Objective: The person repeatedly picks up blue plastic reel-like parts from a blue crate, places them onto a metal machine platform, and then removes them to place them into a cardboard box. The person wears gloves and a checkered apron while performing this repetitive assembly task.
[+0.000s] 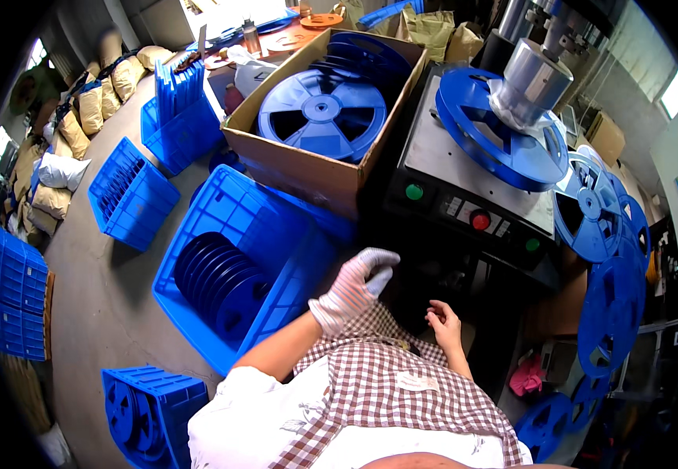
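Note:
My left hand (352, 292), in a striped white glove, is raised beside the right edge of a large blue crate (233, 184). Its fingers curve loosely, apart from the thumb, and nothing shows between them. Bare and lower down, my right hand (444, 327) hangs in front of the machine (464, 164) with its fingers apart, holding nothing. A row of blue plastic reels (226, 281) stands on edge in the crate. On the machine's metal top a blue reel (472, 156) lies beneath a silver cylindrical press head (533, 78).
A cardboard box (300, 176) full of blue reels stands beyond the crate. Smaller blue crates (134, 195) sit on the floor to the left. Stacked reels (613, 305) line my right side. A green button (414, 191) and a red button (480, 220) face me on the machine.

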`<action>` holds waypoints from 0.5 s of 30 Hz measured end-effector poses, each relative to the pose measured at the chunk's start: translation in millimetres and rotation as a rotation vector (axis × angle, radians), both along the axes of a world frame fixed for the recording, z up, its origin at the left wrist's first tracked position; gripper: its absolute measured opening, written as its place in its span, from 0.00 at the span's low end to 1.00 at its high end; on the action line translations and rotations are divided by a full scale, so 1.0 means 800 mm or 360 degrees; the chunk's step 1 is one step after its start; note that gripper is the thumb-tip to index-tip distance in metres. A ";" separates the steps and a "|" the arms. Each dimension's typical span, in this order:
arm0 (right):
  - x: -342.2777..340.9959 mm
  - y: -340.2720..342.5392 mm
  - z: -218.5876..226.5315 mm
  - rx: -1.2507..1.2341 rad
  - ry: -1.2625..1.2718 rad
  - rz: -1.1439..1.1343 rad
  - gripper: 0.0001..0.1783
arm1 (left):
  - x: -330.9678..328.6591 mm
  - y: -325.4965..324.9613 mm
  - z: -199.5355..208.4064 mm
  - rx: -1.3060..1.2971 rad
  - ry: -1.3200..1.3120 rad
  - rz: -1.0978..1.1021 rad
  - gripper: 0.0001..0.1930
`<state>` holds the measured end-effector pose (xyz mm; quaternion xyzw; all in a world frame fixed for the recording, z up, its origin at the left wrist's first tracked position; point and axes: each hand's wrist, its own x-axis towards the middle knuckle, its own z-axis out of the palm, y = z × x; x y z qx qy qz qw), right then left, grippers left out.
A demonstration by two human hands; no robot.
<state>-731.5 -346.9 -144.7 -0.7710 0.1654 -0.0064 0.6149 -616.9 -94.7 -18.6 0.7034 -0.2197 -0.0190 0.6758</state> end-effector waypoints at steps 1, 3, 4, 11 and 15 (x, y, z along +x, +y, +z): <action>-0.001 -0.003 -0.010 -0.0005 -0.0052 0.0028 0.18 | 0.015 0.001 0.014 0.0017 -0.0183 0.0025 0.13; -0.008 -0.004 -0.021 -0.0041 -0.0061 0.0065 0.17 | 0.041 0.006 0.058 0.0103 -0.0442 0.0074 0.15; -0.005 -0.002 -0.019 -0.0083 -0.0045 0.0077 0.17 | 0.057 0.006 0.081 0.0162 -0.0547 0.0104 0.15; -0.026 -0.002 -0.014 -0.0085 -0.0020 -0.0109 0.17 | 0.172 -0.090 0.182 0.0754 -0.1740 0.0036 0.25; -0.043 -0.008 -0.016 -0.0075 -0.0048 -0.0060 0.17 | 0.244 -0.153 0.188 0.1298 -0.2303 0.0018 0.22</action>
